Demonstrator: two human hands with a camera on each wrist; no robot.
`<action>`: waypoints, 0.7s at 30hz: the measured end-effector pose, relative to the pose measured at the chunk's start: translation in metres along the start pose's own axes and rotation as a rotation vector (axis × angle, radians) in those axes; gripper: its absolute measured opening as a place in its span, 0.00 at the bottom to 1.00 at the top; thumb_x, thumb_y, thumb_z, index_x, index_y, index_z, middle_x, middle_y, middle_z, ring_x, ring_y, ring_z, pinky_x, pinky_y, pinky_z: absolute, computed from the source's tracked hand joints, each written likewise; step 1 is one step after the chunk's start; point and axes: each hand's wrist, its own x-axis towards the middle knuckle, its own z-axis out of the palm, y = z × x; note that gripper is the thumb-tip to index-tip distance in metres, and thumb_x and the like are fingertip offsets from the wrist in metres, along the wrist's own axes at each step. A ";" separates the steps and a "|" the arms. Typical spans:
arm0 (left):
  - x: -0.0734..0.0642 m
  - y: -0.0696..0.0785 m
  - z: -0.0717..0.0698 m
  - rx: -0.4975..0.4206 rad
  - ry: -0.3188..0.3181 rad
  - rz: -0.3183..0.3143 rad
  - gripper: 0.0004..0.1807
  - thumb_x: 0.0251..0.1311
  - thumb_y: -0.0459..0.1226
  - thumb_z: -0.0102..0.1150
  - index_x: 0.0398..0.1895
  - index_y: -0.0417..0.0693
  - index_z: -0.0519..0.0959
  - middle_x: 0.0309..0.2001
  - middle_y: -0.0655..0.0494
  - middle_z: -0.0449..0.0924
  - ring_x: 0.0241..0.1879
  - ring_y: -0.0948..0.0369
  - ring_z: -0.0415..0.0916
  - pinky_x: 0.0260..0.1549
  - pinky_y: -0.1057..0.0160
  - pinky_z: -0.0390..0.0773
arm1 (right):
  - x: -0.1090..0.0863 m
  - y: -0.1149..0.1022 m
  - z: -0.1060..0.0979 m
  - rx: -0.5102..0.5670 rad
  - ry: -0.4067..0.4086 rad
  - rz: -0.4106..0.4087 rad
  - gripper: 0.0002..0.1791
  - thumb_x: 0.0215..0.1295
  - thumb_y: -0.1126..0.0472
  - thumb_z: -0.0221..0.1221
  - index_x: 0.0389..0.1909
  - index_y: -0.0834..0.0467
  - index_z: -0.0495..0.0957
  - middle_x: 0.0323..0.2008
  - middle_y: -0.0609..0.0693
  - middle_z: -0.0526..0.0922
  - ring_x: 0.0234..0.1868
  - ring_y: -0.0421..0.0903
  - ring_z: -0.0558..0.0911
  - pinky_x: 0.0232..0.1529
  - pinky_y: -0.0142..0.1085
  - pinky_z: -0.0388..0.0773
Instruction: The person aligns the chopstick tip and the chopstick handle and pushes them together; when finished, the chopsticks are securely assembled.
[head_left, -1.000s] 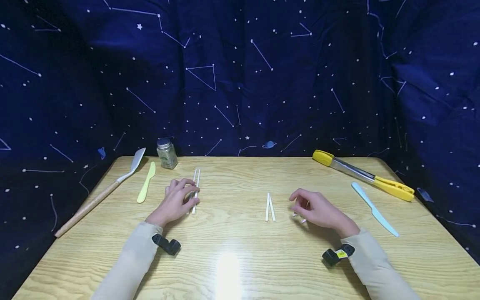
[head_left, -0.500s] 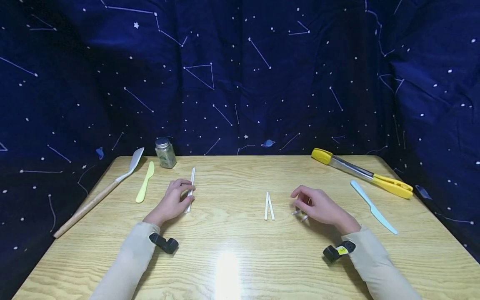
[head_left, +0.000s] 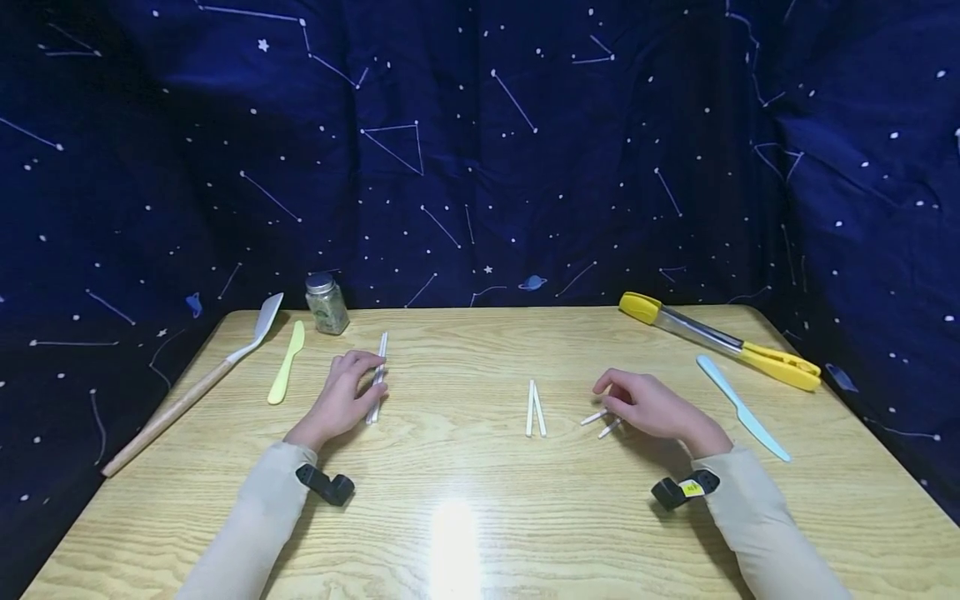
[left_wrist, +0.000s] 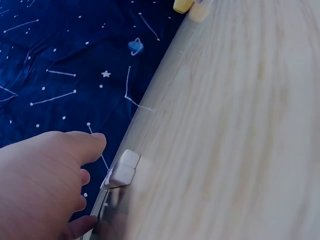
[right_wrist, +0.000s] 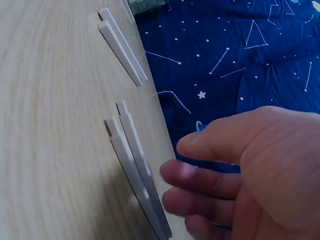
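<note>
My left hand (head_left: 341,398) hovers low beside a pair of long white chopsticks (head_left: 383,343) that lie side by side. Its index fingertip and thumb overlap them in the head view; in the left wrist view the thumb stands apart from their blunt ends (left_wrist: 125,167). My right hand (head_left: 651,405), fingers loosely bent and holding nothing, is above two short white sticks (head_left: 595,417), partly hidden behind it. In the right wrist view a gap separates my fingertips from these sticks (right_wrist: 135,170). Another pair of short white sticks (head_left: 535,408) lies between the hands, forming a narrow V.
At the left are a spatula with a wooden handle (head_left: 180,402), a yellow knife (head_left: 287,362) and a glass jar with a dark lid (head_left: 327,304). Yellow-ended tongs (head_left: 708,337) and a pale blue knife (head_left: 742,408) lie at the right. A starry curtain (head_left: 480,167) hangs behind the table.
The long chopsticks have come together and shifted slightly left with my left hand. My right hand has drawn a little rightward, showing more of the two short sticks under it.
</note>
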 end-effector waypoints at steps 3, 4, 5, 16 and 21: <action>0.000 0.002 0.001 -0.010 0.016 0.009 0.18 0.58 0.34 0.64 0.51 0.36 0.77 0.54 0.40 0.73 0.50 0.47 0.63 0.48 0.51 0.64 | -0.001 0.000 -0.003 -0.016 -0.025 0.006 0.09 0.65 0.68 0.56 0.45 0.59 0.76 0.25 0.45 0.73 0.24 0.39 0.69 0.25 0.30 0.67; 0.001 0.004 0.001 -0.011 0.021 0.013 0.17 0.58 0.33 0.64 0.50 0.37 0.78 0.53 0.40 0.73 0.50 0.47 0.63 0.47 0.51 0.64 | -0.002 0.000 -0.004 -0.022 -0.031 0.005 0.09 0.64 0.68 0.56 0.45 0.59 0.76 0.24 0.45 0.73 0.24 0.39 0.68 0.25 0.30 0.67; 0.001 0.006 0.002 -0.015 0.025 0.016 0.16 0.58 0.33 0.64 0.50 0.37 0.78 0.53 0.41 0.73 0.50 0.47 0.63 0.47 0.51 0.62 | -0.002 0.000 -0.005 -0.027 -0.036 0.004 0.09 0.64 0.69 0.56 0.45 0.59 0.76 0.24 0.45 0.72 0.23 0.39 0.68 0.24 0.30 0.67; 0.003 0.046 0.015 -0.084 0.024 0.130 0.12 0.56 0.32 0.64 0.44 0.40 0.80 0.48 0.48 0.75 0.47 0.51 0.65 0.42 0.55 0.58 | 0.000 0.002 -0.004 -0.051 -0.088 -0.010 0.10 0.63 0.70 0.58 0.43 0.56 0.80 0.22 0.44 0.71 0.23 0.39 0.67 0.24 0.30 0.64; 0.003 0.064 0.023 -0.188 -0.049 0.142 0.13 0.58 0.31 0.63 0.47 0.38 0.80 0.46 0.47 0.74 0.44 0.53 0.66 0.37 0.63 0.71 | 0.000 0.002 -0.001 -0.053 -0.070 -0.008 0.10 0.62 0.69 0.59 0.42 0.56 0.80 0.22 0.44 0.71 0.23 0.39 0.67 0.24 0.30 0.64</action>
